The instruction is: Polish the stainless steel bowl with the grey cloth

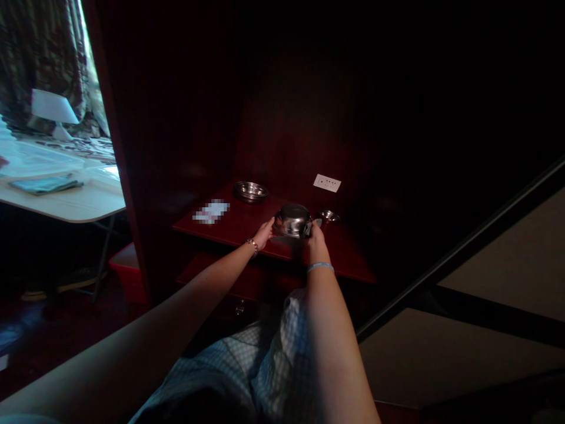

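A shiny metal bowl (293, 221), seemingly upside down, is held between my two hands above the front part of a dark red shelf (238, 231). My left hand (265, 233) grips its left edge, fingers closed on the rim. On the opposite side my right hand (316, 235) is closed on the bowl's right edge. Something small and pale shows by the right fingers, too dim to name. Behind the bowl to the left sit shallow metal bowls (251, 192), apparently stacked. A smaller metal bowl (329, 217) stands just beyond my right hand.
A blurred-out white paper-like item (212, 211) lies at the shelf's left. A white socket plate (327, 183) is on the back wall. Dark cabinet sides enclose the shelf. At far left are a folding table (101, 197), a white lamp (55, 107) and a red bin (129, 272).
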Available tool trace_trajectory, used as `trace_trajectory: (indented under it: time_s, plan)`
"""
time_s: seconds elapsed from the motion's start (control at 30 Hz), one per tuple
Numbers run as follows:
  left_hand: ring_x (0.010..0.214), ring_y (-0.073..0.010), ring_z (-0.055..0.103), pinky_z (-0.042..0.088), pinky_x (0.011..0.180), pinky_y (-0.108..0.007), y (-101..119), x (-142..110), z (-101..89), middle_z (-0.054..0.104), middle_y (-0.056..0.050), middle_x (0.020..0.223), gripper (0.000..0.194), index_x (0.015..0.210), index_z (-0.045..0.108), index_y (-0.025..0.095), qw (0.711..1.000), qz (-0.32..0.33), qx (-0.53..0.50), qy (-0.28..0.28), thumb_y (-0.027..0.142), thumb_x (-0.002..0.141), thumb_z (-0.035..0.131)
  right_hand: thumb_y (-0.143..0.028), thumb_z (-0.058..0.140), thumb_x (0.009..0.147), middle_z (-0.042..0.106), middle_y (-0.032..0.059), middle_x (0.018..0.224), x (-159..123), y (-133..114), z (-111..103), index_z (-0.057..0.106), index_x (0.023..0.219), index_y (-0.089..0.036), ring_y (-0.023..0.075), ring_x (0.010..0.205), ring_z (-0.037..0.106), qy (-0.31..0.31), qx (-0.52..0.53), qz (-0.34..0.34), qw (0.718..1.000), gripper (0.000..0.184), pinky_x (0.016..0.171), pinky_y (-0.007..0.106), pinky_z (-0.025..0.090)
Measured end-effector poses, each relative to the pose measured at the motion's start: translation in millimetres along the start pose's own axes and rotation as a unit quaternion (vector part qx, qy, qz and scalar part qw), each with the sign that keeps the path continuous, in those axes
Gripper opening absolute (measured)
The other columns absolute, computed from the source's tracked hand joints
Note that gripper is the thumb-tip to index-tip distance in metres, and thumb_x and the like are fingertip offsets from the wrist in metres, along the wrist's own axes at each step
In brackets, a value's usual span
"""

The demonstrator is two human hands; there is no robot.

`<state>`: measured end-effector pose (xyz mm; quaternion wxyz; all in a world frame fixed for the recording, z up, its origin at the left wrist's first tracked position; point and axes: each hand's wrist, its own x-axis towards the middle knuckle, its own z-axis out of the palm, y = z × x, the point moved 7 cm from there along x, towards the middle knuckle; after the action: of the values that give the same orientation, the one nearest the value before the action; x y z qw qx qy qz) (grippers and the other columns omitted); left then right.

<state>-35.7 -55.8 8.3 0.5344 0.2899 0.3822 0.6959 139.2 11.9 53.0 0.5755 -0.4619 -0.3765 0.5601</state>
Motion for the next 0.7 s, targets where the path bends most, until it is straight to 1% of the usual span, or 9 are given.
trace_trajectory:
  time_s: [0.1, 0.17, 0.27, 0.33, 0.5, 0.6, 0.7]
  plan:
    - [0.067, -0.0124, 0.063, 0.046, 0.074, -0.025, 2.3, -2.1, 0.8, 0.071, -0.004, 0.072, 0.022, 0.079, 0.066, 0.018, 1.0, 0.024, -0.01, -0.004, 0.036, 0.088, 0.059, -0.033, 0.048, 0.095, 0.057, -0.0041, 0.053, -2.8, 4.1, 0.8, 0.053, 0.067, -0.021, 0.0106, 0.053, 0.059, 0.024, 0.024, 0.043, 0.999, 0.031, 0.059, 0.021, 0.053]
    - [0.066, -0.0123, 0.063, 0.045, 0.074, -0.025, 2.7, -3.0, 0.3, 0.071, -0.004, 0.074, 0.023, 0.078, 0.066, 0.017, 1.0, 0.024, -0.016, 0.0, 0.033, 0.091, 0.055, -0.031, 0.048, 0.095, 0.058, -0.0047, 0.054, -5.9, 1.8, 2.4, 0.053, 0.069, -0.02, 0.0097, 0.054, 0.059, 0.03, 0.026, 0.039, 0.998, 0.029, 0.061, 0.02, 0.053]
    - [0.063, -0.0114, 0.063, 0.046, 0.075, -0.026, 2.7, -2.7, -1.3, 0.07, -0.003, 0.07, 0.027, 0.076, 0.064, 0.016, 0.999, 0.014, -0.033, 0.012, 0.029, 0.094, 0.05, -0.028, 0.048, 0.095, 0.059, -0.0047, 0.054, -10.6, -0.4, 3.3, 0.054, 0.07, -0.019, 0.009, 0.055, 0.059, 0.034, 0.025, 0.036, 0.998, 0.027, 0.062, 0.018, 0.052]
    - [0.065, -0.0113, 0.063, 0.047, 0.078, -0.026, 3.3, -1.8, -1.6, 0.069, -0.002, 0.068, 0.027, 0.075, 0.064, 0.016, 0.998, 0.011, -0.051, 0.019, 0.028, 0.094, 0.05, -0.028, 0.049, 0.095, 0.059, -0.0048, 0.054, -12.5, -0.6, 2.6, 0.055, 0.069, -0.019, 0.0086, 0.054, 0.059, 0.036, 0.018, 0.036, 0.999, 0.028, 0.061, 0.017, 0.051]
    - [0.083, -0.014, 0.069, 0.047, 0.091, -0.028, 8.0, -0.3, -4.6, 0.072, -0.003, 0.074, 0.017, 0.078, 0.064, 0.016, 0.992, 0.031, -0.11, 0.057, 0.025, 0.09, 0.057, -0.029, 0.047, 0.095, 0.06, -0.0051, 0.054, -11.2, -0.2, -0.4, 0.056, 0.069, -0.019, 0.0089, 0.053, 0.06, 0.043, 0.006, 0.033, 0.998, 0.03, 0.059, 0.017, 0.05]
    - [0.082, -0.0145, 0.07, 0.048, 0.091, -0.028, 7.8, 0.8, -6.4, 0.072, -0.004, 0.073, 0.019, 0.077, 0.064, 0.016, 0.99, 0.03, -0.119, 0.069, 0.026, 0.091, 0.056, -0.03, 0.05, 0.094, 0.061, -0.0046, 0.054, -7.3, 0.5, 0.7, 0.057, 0.071, -0.018, 0.0091, 0.053, 0.06, 0.032, -0.002, 0.035, 0.999, 0.027, 0.059, 0.018, 0.05]
    - [0.081, -0.0148, 0.07, 0.049, 0.089, -0.028, 7.4, 2.7, -7.2, 0.072, -0.003, 0.071, 0.019, 0.077, 0.064, 0.016, 0.99, 0.031, -0.124, 0.065, 0.029, 0.09, 0.059, -0.033, 0.053, 0.092, 0.061, -0.0043, 0.053, -3.0, 5.0, 3.6, 0.057, 0.07, -0.019, 0.0101, 0.051, 0.061, 0.012, -0.017, 0.049, 0.999, 0.027, 0.058, 0.019, 0.051]
